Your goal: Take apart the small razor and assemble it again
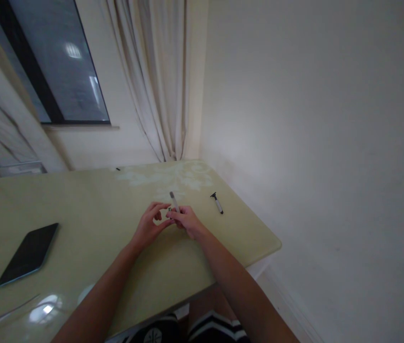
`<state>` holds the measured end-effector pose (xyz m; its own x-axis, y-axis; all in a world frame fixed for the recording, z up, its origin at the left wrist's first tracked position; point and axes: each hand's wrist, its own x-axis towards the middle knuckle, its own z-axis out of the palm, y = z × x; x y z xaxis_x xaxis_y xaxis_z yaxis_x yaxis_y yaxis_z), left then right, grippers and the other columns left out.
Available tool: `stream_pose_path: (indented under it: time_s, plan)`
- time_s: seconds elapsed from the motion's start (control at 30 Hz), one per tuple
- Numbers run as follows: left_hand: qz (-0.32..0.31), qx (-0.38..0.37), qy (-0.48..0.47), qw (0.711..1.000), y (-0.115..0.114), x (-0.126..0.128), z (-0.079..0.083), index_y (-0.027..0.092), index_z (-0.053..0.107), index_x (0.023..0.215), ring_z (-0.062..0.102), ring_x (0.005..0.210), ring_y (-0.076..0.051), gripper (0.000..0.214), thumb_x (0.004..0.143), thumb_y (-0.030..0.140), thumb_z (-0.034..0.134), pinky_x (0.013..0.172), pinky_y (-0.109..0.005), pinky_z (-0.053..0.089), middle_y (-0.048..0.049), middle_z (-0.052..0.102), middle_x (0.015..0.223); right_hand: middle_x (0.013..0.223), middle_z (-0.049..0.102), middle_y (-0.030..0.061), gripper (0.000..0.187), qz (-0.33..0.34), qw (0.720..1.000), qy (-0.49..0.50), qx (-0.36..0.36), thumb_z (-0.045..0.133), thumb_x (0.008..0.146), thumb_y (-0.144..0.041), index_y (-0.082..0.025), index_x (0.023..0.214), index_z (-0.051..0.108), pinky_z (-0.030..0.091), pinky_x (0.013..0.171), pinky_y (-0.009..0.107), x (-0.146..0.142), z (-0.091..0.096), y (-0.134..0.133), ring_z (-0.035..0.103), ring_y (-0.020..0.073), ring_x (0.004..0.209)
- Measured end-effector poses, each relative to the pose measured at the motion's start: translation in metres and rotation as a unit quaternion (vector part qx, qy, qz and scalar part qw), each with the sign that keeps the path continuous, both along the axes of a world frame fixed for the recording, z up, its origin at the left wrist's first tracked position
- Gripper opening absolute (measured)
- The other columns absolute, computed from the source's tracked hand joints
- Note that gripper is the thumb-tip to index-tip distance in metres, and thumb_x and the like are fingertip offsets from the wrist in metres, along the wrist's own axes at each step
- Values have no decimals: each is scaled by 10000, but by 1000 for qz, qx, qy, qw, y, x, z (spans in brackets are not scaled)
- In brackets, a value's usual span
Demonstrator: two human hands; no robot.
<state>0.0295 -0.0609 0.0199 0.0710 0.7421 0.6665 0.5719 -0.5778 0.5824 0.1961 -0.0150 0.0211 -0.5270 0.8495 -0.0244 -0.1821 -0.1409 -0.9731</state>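
**Forearms reach in, hands meeting above the surface**

The right hand's grip is closed around a pale slim stick, grey-tipped and tilted upward. The left hand curls beside a small piece at the right fingertips; whether its grip holds this, I cannot tell. A razor lies to the right, a dark tablet far left.

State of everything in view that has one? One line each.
Left hand: fingers curved, fingertips close to the right hand; grip unclear
Right hand: closed on the pale stick
Pale stick: held, tilted, grey end up
Razor: lying on the table, unheld
Black tablet: lying flat, dark side up
Curtains: parted, window showing
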Motion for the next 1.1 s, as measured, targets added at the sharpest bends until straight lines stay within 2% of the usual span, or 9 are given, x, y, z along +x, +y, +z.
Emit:
stream_pose_path:
  time_s: [0.1, 0.2, 0.3, 0.37, 0.43, 0.6, 0.73, 0.9, 1.1]
  plan:
    - [-9, -6, -13, 1000, 0, -2, 1, 230, 706, 1145, 546, 670, -115, 346, 869, 434, 751, 646, -267, 512, -29, 635, 994, 544, 445, -76, 448, -4, 1000, -12, 15, 828, 690, -577, -163, 785, 686, 165, 470, 253, -1, -2, 3, 280, 64, 461]
    - [20, -9, -41, 999, 2, -5, 3, 230, 707, 1178, 543, 678, -118, 369, 869, 427, 750, 650, -264, 504, -27, 635, 989, 614, 503, -38, 520, -69, 993, -27, 90, 587, 893, -659, -162, 937, 732, 250, 493, 247, 1, -5, 8, 353, 94, 502]
    - [52, -17, -68, 996, 3, -9, 4, 228, 717, 1176, 521, 653, -111, 394, 846, 437, 767, 629, -257, 490, -22, 643, 986, 705, 601, 12, 514, -140, 952, -105, 252, 472, 999, -594, -166, 1014, 757, 386, 616, 260, 6, -5, 9, 517, 137, 636]
    - [72, -22, -85, 994, 3, -12, 6, 218, 729, 1145, 510, 634, -108, 387, 837, 448, 768, 613, -253, 481, -19, 647, 966, 785, 673, 34, 450, -145, 918, -158, 334, 494, 1018, -535, -183, 1056, 772, 427, 696, 270, 9, -4, 6, 586, 162, 727]
    - [92, -27, -101, 990, 4, -15, 7, 210, 738, 1120, 500, 615, -105, 382, 835, 462, 760, 596, -251, 473, -18, 650, 947, 918, 746, 47, 403, -123, 899, -188, 376, 503, 1027, -492, -218, 1133, 779, 457, 752, 275, 11, -2, 3, 635, 179, 803]
    - [114, -23, -113, 987, 5, -19, 9, 213, 747, 1104, 494, 603, -106, 383, 829, 480, 748, 594, -255, 472, -22, 663, 947, 1060, 801, 55, 369, -134, 882, -252, 374, 532, 1019, -443, -265, 1232, 776, 506, 791, 301, 11, -1, -1, 701, 217, 872]
    - [105, -23, -108, 988, 6, -18, 7, 218, 747, 1117, 494, 600, -104, 370, 836, 459, 743, 587, -252, 468, -22, 664, 949, 1094, 801, 47, 376, -125, 886, -224, 386, 535, 1017, -435, -260, 1255, 768, 513, 791, 290, 11, -2, -1, 708, 205, 867]
    - [80, -32, -108, 990, 7, -17, 3, 232, 747, 1127, 502, 610, -108, 358, 839, 444, 737, 580, -247, 467, -17, 654, 932, 995, 804, 50, 375, -154, 887, -223, 375, 536, 1015, -421, -228, 1215, 787, 496, 748, 277, 10, -4, 0, 693, 194, 806]
    - [74, -44, -116, 990, 6, -17, 5, 239, 751, 1128, 502, 614, -107, 354, 829, 427, 741, 575, -236, 458, -16, 654, 937, 876, 781, 34, 395, -152, 883, -235, 378, 515, 1023, -442, -210, 1145, 810, 446, 673, 246, 12, -3, 0, 632, 159, 710]
